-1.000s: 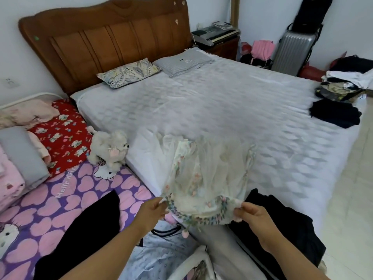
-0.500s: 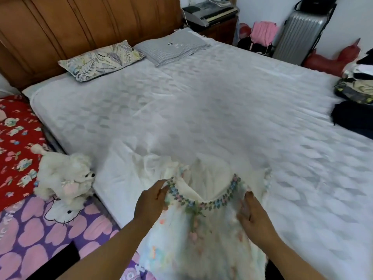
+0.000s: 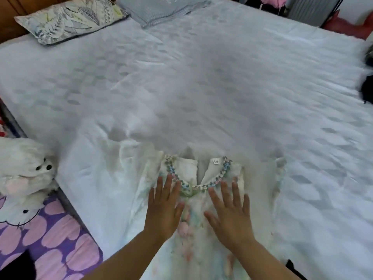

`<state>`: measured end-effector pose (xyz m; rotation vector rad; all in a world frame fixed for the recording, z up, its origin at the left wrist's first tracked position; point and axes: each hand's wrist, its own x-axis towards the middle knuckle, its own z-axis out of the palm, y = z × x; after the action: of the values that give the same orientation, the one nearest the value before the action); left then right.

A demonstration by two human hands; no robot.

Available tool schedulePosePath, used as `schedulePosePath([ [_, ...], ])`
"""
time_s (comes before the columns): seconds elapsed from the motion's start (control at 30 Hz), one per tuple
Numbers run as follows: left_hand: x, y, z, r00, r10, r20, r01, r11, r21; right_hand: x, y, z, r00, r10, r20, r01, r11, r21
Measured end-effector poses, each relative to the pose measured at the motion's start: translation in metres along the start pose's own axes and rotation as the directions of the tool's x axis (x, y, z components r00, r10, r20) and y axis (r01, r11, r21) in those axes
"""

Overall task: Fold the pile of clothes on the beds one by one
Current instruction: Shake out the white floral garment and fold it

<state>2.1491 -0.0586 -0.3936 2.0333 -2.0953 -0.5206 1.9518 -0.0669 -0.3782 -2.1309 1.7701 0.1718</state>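
A small white dress (image 3: 193,247) with pastel flowers and a beaded floral neckline lies flat on the near edge of the white bed (image 3: 201,87), neckline away from me. My left hand (image 3: 164,209) presses flat on its chest just left of the neckline, fingers straight and spread. My right hand (image 3: 230,211) presses flat on the right side in the same way. The dress's sheer sleeves spread out to both sides.
A white plush dog (image 3: 24,168) sits at the left beside a purple heart-print sheet (image 3: 50,239). A leaf-print pillow (image 3: 70,19) and a grey one (image 3: 161,9) lie at the head. Dark clothes (image 3: 368,89) lie at the right edge.
I held the dress up by its neckline, then laid it down on the bed. Both hands let go and now press flat on it. My view has moved closer.
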Motion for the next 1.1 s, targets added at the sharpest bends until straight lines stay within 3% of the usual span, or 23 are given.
schedulePosePath([
  [0.13, 0.003, -0.007, 0.039, 0.997, 0.077, 0.018, -0.079, 0.983, 0.164, 0.017, 0.016, 0.051, 0.998, 0.056, -0.002, -0.056, 0.996, -0.071],
  [0.23, 0.008, -0.020, 0.073, 0.998, 0.039, 0.049, -0.048, 0.976, 0.210, 0.026, 0.029, 0.085, 0.997, 0.068, 0.031, -0.065, 0.994, -0.091],
  [0.37, 0.013, -0.025, 0.102, 0.997, -0.003, 0.078, -0.017, 0.967, 0.253, 0.029, 0.031, 0.103, 0.998, 0.054, -0.039, -0.057, 0.996, -0.073],
  [0.5, 0.019, -0.026, 0.092, 0.983, -0.081, 0.166, 0.035, 0.964, 0.264, 0.031, 0.034, 0.089, 0.999, 0.019, -0.032, -0.020, 0.999, -0.029],
  [0.57, 0.018, -0.021, 0.077, 0.975, -0.124, 0.186, 0.100, 0.986, 0.130, 0.024, 0.035, 0.065, 0.972, 0.001, -0.235, 0.012, 0.998, 0.055],
  [0.63, 0.007, -0.002, 0.060, 0.984, -0.126, 0.129, 0.123, 0.992, 0.031, 0.018, 0.048, 0.050, 0.863, 0.059, -0.501, -0.004, 0.994, 0.110],
  [0.7, -0.017, 0.026, 0.053, 0.998, -0.012, 0.055, 0.009, 0.999, 0.044, 0.017, 0.065, 0.038, 0.799, 0.200, -0.568, -0.107, 0.975, 0.193],
  [0.8, -0.061, 0.073, 0.072, 0.953, 0.259, 0.156, -0.266, 0.964, 0.025, 0.025, 0.090, 0.030, 0.844, 0.433, -0.318, -0.331, 0.885, 0.326],
  [0.83, -0.073, 0.086, 0.080, 0.924, 0.292, 0.246, -0.307, 0.952, 0.022, 0.027, 0.095, 0.030, 0.862, 0.469, -0.190, -0.379, 0.847, 0.372],
  [0.9, -0.087, 0.103, 0.093, 0.886, 0.228, 0.404, -0.259, 0.966, 0.022, 0.032, 0.102, 0.033, 0.888, 0.459, -0.003, -0.415, 0.807, 0.421],
  [1.1, -0.089, 0.095, 0.131, 0.836, 0.296, 0.462, -0.285, 0.954, -0.097, 0.044, 0.088, 0.046, 0.966, 0.259, 0.010, -0.247, 0.908, 0.340],
])
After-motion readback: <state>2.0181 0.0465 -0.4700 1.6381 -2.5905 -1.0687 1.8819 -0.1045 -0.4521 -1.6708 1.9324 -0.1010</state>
